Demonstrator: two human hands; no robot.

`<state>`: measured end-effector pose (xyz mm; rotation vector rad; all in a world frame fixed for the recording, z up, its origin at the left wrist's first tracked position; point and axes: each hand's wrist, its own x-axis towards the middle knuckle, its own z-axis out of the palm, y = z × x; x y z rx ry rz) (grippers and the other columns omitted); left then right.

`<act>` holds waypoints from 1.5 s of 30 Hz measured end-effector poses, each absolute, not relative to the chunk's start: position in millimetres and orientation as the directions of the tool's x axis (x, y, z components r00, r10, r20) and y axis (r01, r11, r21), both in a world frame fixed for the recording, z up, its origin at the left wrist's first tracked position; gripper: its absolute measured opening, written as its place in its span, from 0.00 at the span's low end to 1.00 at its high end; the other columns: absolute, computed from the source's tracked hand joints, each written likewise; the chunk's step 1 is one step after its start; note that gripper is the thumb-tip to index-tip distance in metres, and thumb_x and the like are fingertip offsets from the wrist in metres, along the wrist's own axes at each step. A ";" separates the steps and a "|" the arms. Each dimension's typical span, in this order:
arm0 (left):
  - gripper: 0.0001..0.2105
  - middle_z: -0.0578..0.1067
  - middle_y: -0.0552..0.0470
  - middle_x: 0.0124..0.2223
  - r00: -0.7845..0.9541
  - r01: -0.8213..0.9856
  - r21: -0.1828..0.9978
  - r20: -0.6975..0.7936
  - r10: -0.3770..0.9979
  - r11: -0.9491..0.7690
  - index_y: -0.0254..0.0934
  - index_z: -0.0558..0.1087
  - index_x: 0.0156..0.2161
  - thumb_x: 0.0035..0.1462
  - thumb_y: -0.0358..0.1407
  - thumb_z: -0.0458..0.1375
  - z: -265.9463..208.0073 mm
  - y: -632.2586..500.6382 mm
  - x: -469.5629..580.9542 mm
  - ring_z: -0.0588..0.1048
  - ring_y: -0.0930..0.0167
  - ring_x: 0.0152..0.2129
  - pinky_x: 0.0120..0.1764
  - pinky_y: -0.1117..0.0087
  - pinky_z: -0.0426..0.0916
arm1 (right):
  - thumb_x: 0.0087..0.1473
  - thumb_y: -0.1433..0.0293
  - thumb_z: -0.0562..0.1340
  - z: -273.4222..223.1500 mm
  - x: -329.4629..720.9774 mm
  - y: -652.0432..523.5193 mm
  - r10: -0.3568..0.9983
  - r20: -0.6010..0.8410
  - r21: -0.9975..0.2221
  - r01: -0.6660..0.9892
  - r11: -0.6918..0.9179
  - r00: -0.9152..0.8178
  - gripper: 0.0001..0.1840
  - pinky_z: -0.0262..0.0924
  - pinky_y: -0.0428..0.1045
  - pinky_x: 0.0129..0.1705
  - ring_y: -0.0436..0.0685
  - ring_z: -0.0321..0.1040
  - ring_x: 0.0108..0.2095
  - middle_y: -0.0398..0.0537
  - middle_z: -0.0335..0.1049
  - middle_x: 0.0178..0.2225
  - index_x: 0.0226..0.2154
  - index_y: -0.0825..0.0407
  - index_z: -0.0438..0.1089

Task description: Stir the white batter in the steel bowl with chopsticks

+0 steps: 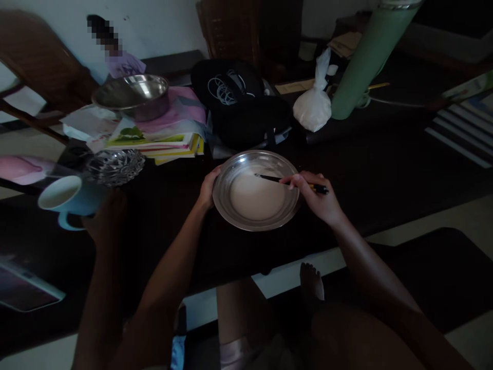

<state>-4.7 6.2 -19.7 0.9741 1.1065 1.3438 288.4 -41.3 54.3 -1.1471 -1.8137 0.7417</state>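
A shiny metal bowl (256,226) stands on the dark table, holding a smooth, whitish mixture (256,198). My left hand (210,187) grips the bowl's left rim, thumb on the edge and the other fingers partly hidden behind its side. In my right hand (314,195) is a slim black stick (269,178) with a yellowish band near its back end. It slants over the bowl's right rim, its tip above or touching the mixture; I cannot tell which.
At left, another person's hand (106,216) is beside a light blue mug (71,200), near a glass dish (115,167). Behind are a larger metal bowl (144,105) on books, a black bag (250,121), a knotted bag of white powder (313,110) and a green flask (370,61).
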 end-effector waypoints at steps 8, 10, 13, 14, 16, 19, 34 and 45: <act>0.17 0.81 0.47 0.43 -0.079 -0.236 0.971 -0.064 0.995 0.043 0.37 0.78 0.42 0.51 0.45 0.59 -20.0 6.2 -5.2 0.76 0.58 0.50 0.52 0.60 0.69 | 0.62 0.55 0.58 74.1 327.1 -62.1 0.976 0.206 -0.920 0.325 0.218 -0.070 0.22 0.61 0.53 0.36 0.57 0.75 0.34 0.45 0.80 0.31 0.21 0.48 0.69; 0.17 0.81 0.47 0.42 -0.077 -0.241 0.969 -0.072 0.994 0.051 0.37 0.78 0.42 0.51 0.45 0.58 -18.8 5.9 -4.3 0.75 0.58 0.50 0.52 0.60 0.69 | 0.62 0.56 0.59 79.8 333.4 -70.9 0.986 0.155 -0.941 0.294 0.168 -0.066 0.21 0.61 0.53 0.37 0.57 0.75 0.34 0.44 0.80 0.30 0.21 0.47 0.70; 0.18 0.81 0.48 0.42 -0.069 -0.230 0.972 -0.062 0.996 0.044 0.36 0.78 0.42 0.51 0.45 0.58 -17.4 5.8 -3.5 0.75 0.58 0.49 0.52 0.61 0.69 | 0.62 0.58 0.59 85.5 336.4 -80.8 0.985 0.114 -0.956 0.256 0.144 -0.129 0.21 0.62 0.54 0.41 0.57 0.75 0.34 0.43 0.80 0.29 0.20 0.47 0.70; 0.18 0.81 0.48 0.43 -0.069 -0.227 0.973 -0.056 0.996 0.038 0.36 0.78 0.43 0.51 0.45 0.58 -17.2 5.8 -3.4 0.75 0.59 0.49 0.52 0.61 0.69 | 0.62 0.58 0.59 85.8 335.3 -82.6 0.980 0.117 -0.954 0.256 0.155 -0.160 0.22 0.62 0.54 0.42 0.57 0.75 0.34 0.43 0.80 0.29 0.20 0.47 0.70; 0.18 0.81 0.48 0.43 -0.072 -0.225 0.974 -0.049 0.996 0.032 0.37 0.79 0.44 0.52 0.45 0.58 -17.3 5.7 -3.6 0.76 0.59 0.49 0.52 0.61 0.69 | 0.63 0.58 0.58 83.7 329.1 -83.8 0.965 0.138 -0.940 0.276 0.199 -0.224 0.22 0.61 0.55 0.43 0.57 0.76 0.34 0.43 0.81 0.30 0.20 0.47 0.70; 0.18 0.82 0.49 0.43 -0.079 -0.214 0.976 -0.060 0.995 0.041 0.38 0.79 0.45 0.54 0.44 0.57 -18.0 5.5 -4.4 0.76 0.60 0.48 0.51 0.61 0.70 | 0.64 0.58 0.56 73.9 311.4 -81.8 0.928 0.175 -0.910 0.305 0.279 -0.328 0.21 0.59 0.55 0.45 0.56 0.76 0.35 0.42 0.82 0.33 0.23 0.47 0.72; 0.16 0.82 0.49 0.43 -0.099 -0.240 0.970 -0.071 0.993 0.045 0.39 0.79 0.43 0.53 0.44 0.58 -23.3 7.1 -5.5 0.76 0.59 0.48 0.51 0.60 0.70 | 0.65 0.57 0.55 56.4 302.1 -56.3 0.927 0.321 -0.805 0.461 0.374 -0.192 0.20 0.56 0.54 0.46 0.55 0.75 0.36 0.42 0.81 0.33 0.26 0.47 0.73; 0.16 0.82 0.49 0.43 -0.087 -0.241 0.969 -0.066 0.994 0.043 0.38 0.79 0.41 0.51 0.44 0.58 -17.4 5.4 -2.6 0.75 0.58 0.50 0.53 0.60 0.69 | 0.63 0.59 0.58 78.7 333.0 -86.5 0.988 0.126 -0.959 0.242 0.145 -0.094 0.23 0.60 0.54 0.41 0.57 0.74 0.33 0.43 0.79 0.28 0.19 0.48 0.69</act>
